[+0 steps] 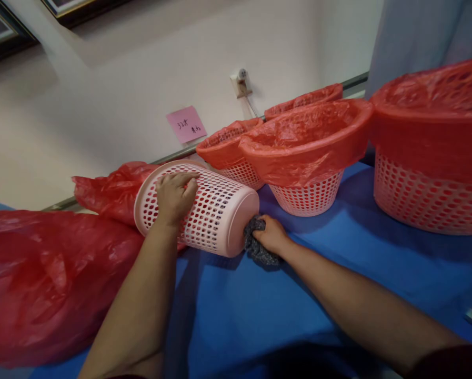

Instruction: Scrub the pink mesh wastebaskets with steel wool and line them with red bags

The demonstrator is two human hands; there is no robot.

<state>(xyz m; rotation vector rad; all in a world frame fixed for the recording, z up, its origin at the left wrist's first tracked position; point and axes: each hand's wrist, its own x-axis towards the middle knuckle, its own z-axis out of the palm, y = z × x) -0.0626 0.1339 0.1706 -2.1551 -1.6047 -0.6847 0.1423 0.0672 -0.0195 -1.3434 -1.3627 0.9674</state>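
A pale pink perforated plastic basket (216, 216) lies tipped on its side, with its solid base facing right. Over its upper side bends my left hand (176, 197), gripping it with the thumb apart from the fingers. My right hand (273, 234) is closed around a crumpled dark grey cloth (257, 245) and presses it against the basket's base. The cloth hides part of that base and my right fingertips. Against the basket's rim end bunches a red plastic bag (117, 189).
Several pink baskets, including a middle one (307, 197) and a large one (429, 195), stand at right, lined with red bags. A big red bag (62, 284) spreads at left. Blue covering (236, 310) lies beneath. The wall behind carries a pink note (186, 125) and a socket (241, 84).
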